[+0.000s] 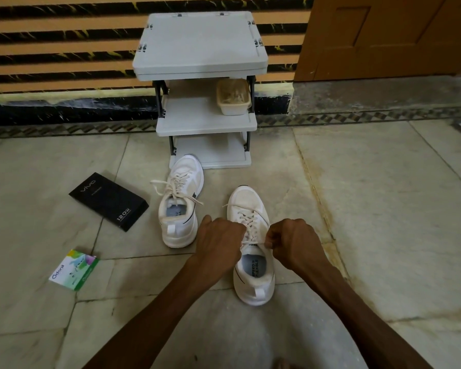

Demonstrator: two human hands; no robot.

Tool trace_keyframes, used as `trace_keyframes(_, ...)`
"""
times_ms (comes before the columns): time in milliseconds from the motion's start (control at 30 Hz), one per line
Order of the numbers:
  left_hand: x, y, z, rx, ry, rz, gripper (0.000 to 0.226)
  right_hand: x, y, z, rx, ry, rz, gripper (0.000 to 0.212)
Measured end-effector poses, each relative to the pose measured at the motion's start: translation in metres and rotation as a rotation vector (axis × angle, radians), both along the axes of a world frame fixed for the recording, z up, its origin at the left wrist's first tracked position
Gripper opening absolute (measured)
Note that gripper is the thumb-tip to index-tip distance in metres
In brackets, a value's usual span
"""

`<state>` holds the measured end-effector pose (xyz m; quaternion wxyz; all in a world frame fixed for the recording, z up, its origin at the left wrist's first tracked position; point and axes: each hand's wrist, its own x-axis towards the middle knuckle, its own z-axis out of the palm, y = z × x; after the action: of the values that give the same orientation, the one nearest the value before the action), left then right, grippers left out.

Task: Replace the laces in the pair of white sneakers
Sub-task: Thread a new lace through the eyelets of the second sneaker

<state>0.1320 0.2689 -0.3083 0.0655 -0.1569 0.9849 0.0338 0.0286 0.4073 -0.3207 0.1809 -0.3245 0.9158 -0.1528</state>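
At lower centre, the left hand [218, 242] and right hand [294, 242] each close their grip on the lace [253, 243] of the near white sneaker [246, 203] on the floor [383, 209], the other sneaker [180, 225] standing just upper left.

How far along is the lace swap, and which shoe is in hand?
Done: nothing certain; both sneakers are laced and no spare laces show, so old or new is unclear. In hand: the left hand and right hand pinch the lace at the top eyelets of the near sneaker. Left: the far sneaker, untied with loose ends, and probably the near one too.
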Motion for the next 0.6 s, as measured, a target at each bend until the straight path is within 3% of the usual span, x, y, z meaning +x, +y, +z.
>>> trace_keyframes(200,0.001,-0.003,0.005,0.083,-0.029,0.016,0.008,0.001,0.001,0.009,0.008,0.001,0.028,0.013)
trace_keyframes(333,0.011,-0.028,0.013,0.716,-0.018,0.112,0.018,-0.016,0.018,0.024,0.047,-0.231,0.148,0.026)
trace_keyframes(400,0.02,-0.036,0.018,1.042,0.036,0.156,0.021,-0.021,0.028,0.036,-0.076,-0.406,0.152,0.032)
trace_keyframes(533,0.02,-0.037,0.02,1.315,0.246,0.241,0.037,-0.019,0.029,0.05,-0.43,-0.636,0.028,0.024)
trace_keyframes(600,0.015,-0.032,0.019,1.472,0.364,0.293,0.024,-0.016,0.023,0.05,-0.534,-0.693,-0.031,0.021)
